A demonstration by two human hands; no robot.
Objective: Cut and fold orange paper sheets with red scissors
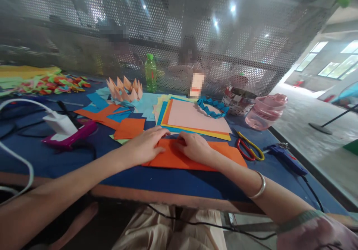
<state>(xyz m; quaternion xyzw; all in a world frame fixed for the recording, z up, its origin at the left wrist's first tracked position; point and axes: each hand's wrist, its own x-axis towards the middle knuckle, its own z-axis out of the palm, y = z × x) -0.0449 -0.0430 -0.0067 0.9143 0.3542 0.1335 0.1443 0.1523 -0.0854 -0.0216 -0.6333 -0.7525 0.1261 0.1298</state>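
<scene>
Left hand rests at the orange paper, thumb over its surface and fingers bent near its far edge; right hand lies just beside it on the same paper, fingers curled; we cannot tell whether either hand pinches the paper or merely presses it, the fingertips being partly hidden.

Taking the stack of coloured sheets as our landmark, we record the orange paper directly on its near side, upon the blue table; a blue zigzag ring sits at the stack's far right corner; a smaller orange piece lies near its left side; farther left of it we note a magenta power strip; behind it to the left stands a peach spiked ring, and a green bottle; right of the stack we list a patterned basket, a pink plastic container and, farthest from it, a blue glue gun.
</scene>
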